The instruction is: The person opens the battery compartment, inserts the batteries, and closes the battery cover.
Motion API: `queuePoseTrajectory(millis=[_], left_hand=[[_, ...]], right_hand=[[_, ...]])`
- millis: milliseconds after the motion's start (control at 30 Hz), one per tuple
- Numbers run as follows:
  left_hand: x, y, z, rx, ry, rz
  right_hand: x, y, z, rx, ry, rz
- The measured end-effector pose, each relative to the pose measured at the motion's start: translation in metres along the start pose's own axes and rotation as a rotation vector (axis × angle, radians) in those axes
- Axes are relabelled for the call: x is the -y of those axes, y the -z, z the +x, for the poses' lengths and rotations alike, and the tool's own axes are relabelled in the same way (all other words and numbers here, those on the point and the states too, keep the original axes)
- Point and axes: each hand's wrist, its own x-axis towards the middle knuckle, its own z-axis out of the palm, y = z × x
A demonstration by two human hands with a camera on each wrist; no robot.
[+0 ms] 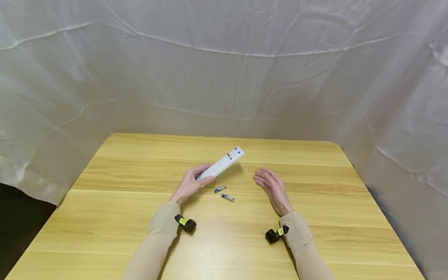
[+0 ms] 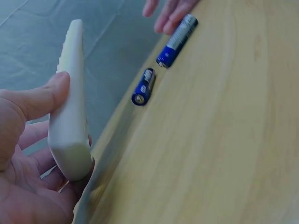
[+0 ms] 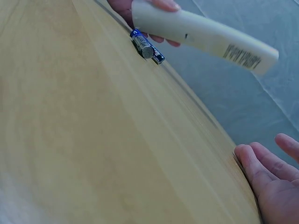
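Observation:
A white remote control (image 1: 224,162) slants up to the right in the head view, its button side showing. My left hand (image 1: 191,181) grips its near end, the thumb along one edge in the left wrist view. The remote's back, with a printed label, shows in the right wrist view (image 3: 210,37). Two blue-and-silver batteries lie on the table just right of the left hand: one battery (image 1: 220,189) farther back, the other battery (image 1: 228,198) nearer. My right hand (image 1: 274,189) rests by the tabletop to their right, fingers loosely extended and holding nothing.
The wooden table (image 1: 105,217) spreads under both arms, with rounded far corners. Pale cloth (image 1: 224,85) hangs behind it and along both sides. A black camera (image 1: 186,224) is strapped to the left wrist, and another camera (image 1: 276,234) to the right.

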Motion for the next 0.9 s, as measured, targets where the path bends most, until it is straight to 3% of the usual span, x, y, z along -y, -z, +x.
queuePoseTrajectory(millis=[267, 567, 900], left_hand=[[-0.0015, -0.0019, -0.004, 0.034, -0.017, -0.167], [-0.0023, -0.0019, -0.0081, 0.069, -0.045, -0.245], [0.0055, 0.0, -0.0093, 0.158, -0.11, -0.434]], right_hand=[[0.0003, 0.0014, -0.0003, 0.021, 0.018, -0.015], [0.0008, 0.0058, -0.0018, 0.02, 0.017, -0.025], [0.002, 0.005, -0.002, 0.027, 0.023, -0.018]])
